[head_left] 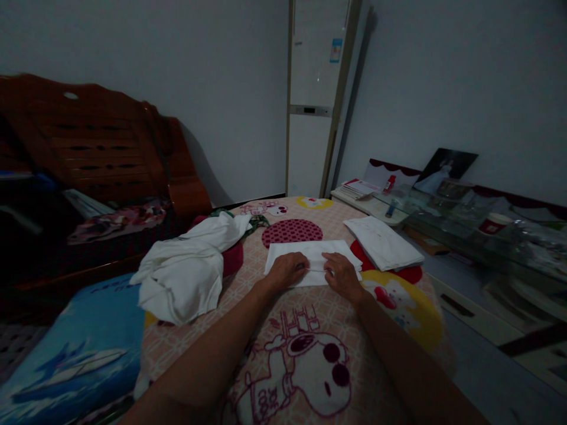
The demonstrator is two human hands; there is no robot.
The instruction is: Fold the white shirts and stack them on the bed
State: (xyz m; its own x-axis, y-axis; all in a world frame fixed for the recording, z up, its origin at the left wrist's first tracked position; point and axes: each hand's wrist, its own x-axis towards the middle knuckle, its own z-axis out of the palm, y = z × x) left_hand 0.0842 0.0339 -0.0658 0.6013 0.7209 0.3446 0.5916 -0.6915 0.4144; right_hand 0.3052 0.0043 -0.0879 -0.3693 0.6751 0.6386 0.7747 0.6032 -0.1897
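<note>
A folded white cloth (316,249) lies in front of me on a round table with a cartoon-print cover (248,295). My left hand (289,269) grips the cloth's near layer, left of its middle, with curled fingers. On the other side of the middle, my right hand (342,274) has its fingers bent and pinched on the same layer. Between the two hands a fold edge runs across the cloth. A flat, folded white cloth stack (384,243) rests to the right. Over on the left, a crumpled white cloth heap (188,265) spreads along the table's edge.
A wooden bench (101,147) and a blue printed cushion (84,348) stand to the left. Along the right wall, a glass-topped cabinet (447,218) carries a paper cup (494,223), a photo (446,170) and other items. A tall white air conditioner (310,147) fills the corner.
</note>
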